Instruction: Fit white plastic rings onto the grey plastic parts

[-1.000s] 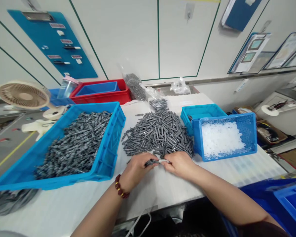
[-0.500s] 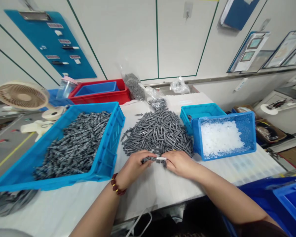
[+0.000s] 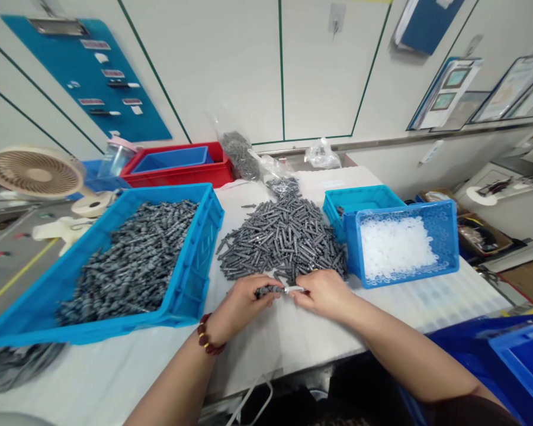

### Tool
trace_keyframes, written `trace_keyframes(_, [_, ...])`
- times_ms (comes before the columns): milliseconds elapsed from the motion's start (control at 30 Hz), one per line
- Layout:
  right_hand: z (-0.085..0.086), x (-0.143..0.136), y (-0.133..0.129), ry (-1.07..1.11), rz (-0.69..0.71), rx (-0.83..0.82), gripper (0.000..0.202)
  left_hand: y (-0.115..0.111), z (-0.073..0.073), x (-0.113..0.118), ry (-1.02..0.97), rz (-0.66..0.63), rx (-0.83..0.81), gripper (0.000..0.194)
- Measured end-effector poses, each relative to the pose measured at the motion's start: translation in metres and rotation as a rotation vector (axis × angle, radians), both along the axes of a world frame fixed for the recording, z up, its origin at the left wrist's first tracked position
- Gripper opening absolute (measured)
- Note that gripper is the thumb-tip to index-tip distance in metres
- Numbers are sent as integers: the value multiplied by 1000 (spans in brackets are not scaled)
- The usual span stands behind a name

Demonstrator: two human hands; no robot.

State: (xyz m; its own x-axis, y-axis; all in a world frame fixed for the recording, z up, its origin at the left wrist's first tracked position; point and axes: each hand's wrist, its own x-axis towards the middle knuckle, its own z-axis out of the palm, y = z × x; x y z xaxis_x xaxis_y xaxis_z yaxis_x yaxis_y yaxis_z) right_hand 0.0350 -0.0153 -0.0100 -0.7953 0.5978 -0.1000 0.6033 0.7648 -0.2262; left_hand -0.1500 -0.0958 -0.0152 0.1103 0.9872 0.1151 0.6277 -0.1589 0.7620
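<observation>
My left hand (image 3: 249, 297) is closed around a dark grey ribbed plastic part (image 3: 267, 291), which points right between thumb and fingers. Just right of it, my right hand (image 3: 326, 294) pinches a slim white piece (image 3: 295, 289) whose tip meets the end of the grey part. Whether the two are joined I cannot tell. Both hands are low over the white table covering, at the near edge of a heap of loose grey plastic parts (image 3: 288, 236).
A blue bin (image 3: 215, 219) of grey parts stands left. At right, a tilted blue box (image 3: 355, 254) holds small white rings (image 3: 397, 245), in front of a teal tray (image 3: 364, 195). Behind are a red bin (image 3: 177, 177) and a bag of grey parts (image 3: 240, 155); a fan (image 3: 35, 171) is far left.
My right hand has shifted slightly right, and more of the slim white piece shows between the hands. The left hand stays nearly in place. The view has moved slightly.
</observation>
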Motion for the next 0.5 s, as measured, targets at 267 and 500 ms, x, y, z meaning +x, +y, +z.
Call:
trace_keyframes(267, [-2, -3, -3, -16, -128, 46, 45, -1, 3, 1, -17, 4, -10, 16])
trace_keyframes(500, [-4, -2, -2, 103, -186, 136, 36, 3, 4, -4, -34, 83, 45, 16])
